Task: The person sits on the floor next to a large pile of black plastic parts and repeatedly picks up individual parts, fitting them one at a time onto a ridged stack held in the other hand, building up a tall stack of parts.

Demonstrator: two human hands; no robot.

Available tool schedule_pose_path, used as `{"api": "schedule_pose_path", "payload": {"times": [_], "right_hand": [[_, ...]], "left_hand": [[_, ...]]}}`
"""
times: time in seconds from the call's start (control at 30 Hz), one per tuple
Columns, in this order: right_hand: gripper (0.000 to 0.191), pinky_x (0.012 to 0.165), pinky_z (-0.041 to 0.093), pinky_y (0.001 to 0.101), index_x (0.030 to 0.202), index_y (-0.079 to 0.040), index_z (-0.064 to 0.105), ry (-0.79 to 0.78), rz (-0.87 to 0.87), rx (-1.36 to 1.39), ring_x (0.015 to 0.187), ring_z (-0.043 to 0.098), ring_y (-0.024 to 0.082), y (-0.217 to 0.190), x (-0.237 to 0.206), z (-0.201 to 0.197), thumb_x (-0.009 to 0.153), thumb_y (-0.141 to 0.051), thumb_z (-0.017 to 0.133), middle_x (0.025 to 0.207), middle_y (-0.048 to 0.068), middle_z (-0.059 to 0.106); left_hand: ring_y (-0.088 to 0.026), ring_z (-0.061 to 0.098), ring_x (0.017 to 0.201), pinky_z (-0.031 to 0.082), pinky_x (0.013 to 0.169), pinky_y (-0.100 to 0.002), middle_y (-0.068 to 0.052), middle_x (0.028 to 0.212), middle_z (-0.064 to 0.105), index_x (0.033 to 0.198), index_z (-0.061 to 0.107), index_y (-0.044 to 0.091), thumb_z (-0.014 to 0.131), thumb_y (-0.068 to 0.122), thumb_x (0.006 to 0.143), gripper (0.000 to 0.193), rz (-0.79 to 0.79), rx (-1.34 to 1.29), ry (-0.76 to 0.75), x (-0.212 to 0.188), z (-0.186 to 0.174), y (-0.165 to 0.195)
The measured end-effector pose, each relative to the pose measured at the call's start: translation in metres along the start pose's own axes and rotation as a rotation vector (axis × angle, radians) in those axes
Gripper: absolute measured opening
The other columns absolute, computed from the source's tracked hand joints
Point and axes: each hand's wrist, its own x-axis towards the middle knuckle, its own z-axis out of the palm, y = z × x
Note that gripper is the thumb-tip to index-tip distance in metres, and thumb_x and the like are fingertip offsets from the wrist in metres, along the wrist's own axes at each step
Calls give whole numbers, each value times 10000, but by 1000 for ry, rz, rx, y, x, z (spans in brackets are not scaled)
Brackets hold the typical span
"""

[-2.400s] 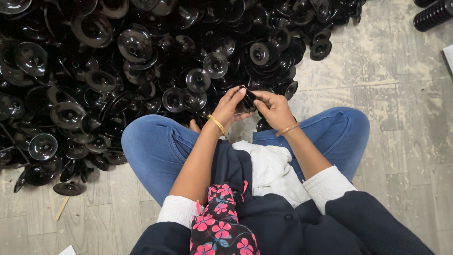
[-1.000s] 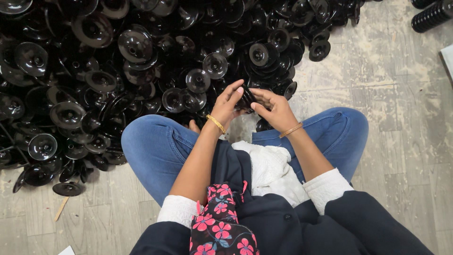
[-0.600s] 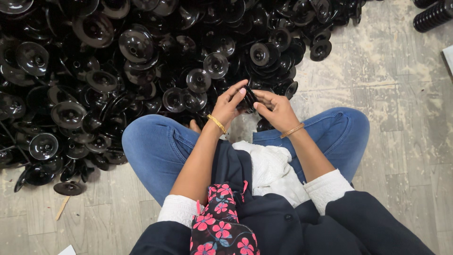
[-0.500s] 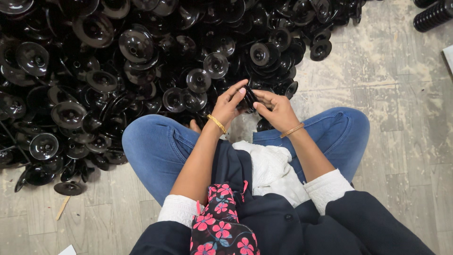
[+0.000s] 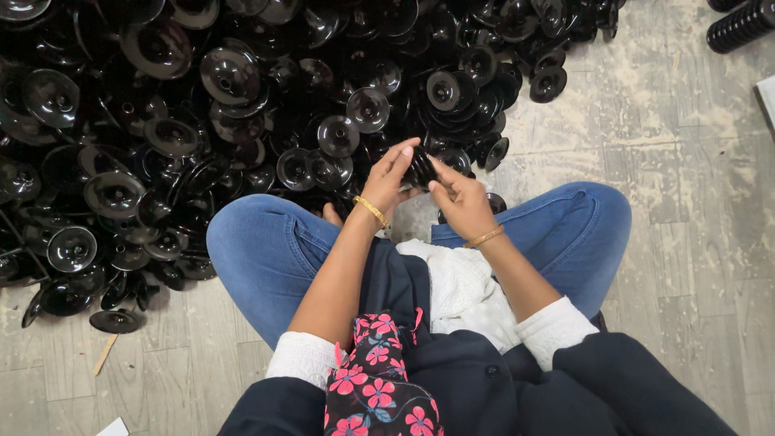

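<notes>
I sit cross-legged on the floor in blue jeans. My left hand (image 5: 390,174) and my right hand (image 5: 460,200) meet in front of my knees, both gripping a small stack of black plastic discs (image 5: 420,169) held between the fingers. Each wrist wears a gold bangle. Just beyond the hands lies a large heap of black glossy discs (image 5: 202,105) with raised centre hubs, spread over the floor.
Grey wood-pattern floor (image 5: 686,161) lies to the right. A ribbed black stack of discs (image 5: 741,24) sits at the top right corner. A wooden stick (image 5: 105,354) and a white scrap (image 5: 113,428) lie at the lower left.
Both hands stay in place at the disc stack; only the fingers shift slightly around it.
</notes>
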Motion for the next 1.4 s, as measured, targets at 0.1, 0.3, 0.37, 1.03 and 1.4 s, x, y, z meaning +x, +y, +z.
{"api": "schedule_pose_path", "payload": {"times": [0.1, 0.3, 0.37, 1.03, 1.4], "right_hand": [[398, 841, 527, 200, 1418, -51, 609, -22, -33, 25, 945, 608, 35, 0, 0, -8, 1022, -94, 612, 1170, 14, 712], [207, 777, 596, 303, 1049, -32, 713, 528, 63, -400, 834, 756, 166, 32, 41, -63, 979, -224, 677, 919, 93, 776], [291, 776, 576, 348, 1014, -19, 712, 521, 110, -612, 808, 750, 221, 50, 56, -80, 912, -285, 768, 881, 109, 776], [246, 904, 543, 242, 1214, -10, 725, 115, -138, -138, 1001, 688, 85, 5, 11, -16, 984, -51, 647, 1113, 60, 779], [281, 985, 540, 328, 1268, -33, 682, 69, -113, -139, 1139, 697, 264, 21, 19, -28, 1009, -99, 596, 1219, 168, 728]], "left_hand": [[-134, 652, 994, 600, 848, -380, 25, 1102, 674, 1313, 656, 223, 588, 399, 1000, 366, -45, 29, 16, -2, 1, 3], [-151, 652, 1011, 598, 867, -419, 24, 1151, 659, 1314, 644, 222, 574, 404, 1008, 363, -25, -9, 17, -2, 0, 3], [-163, 655, 1006, 598, 872, -424, 11, 1152, 658, 1319, 640, 213, 569, 403, 1013, 367, -28, -27, 20, 1, -1, 1], [-229, 675, 1055, 610, 887, -463, -25, 1214, 648, 1330, 578, 186, 487, 455, 1025, 417, -98, -65, -7, 4, -5, -6], [-247, 698, 984, 630, 846, -470, -59, 1171, 666, 1338, 581, 189, 430, 392, 1059, 377, -38, -122, -29, 10, -9, -9]]}}
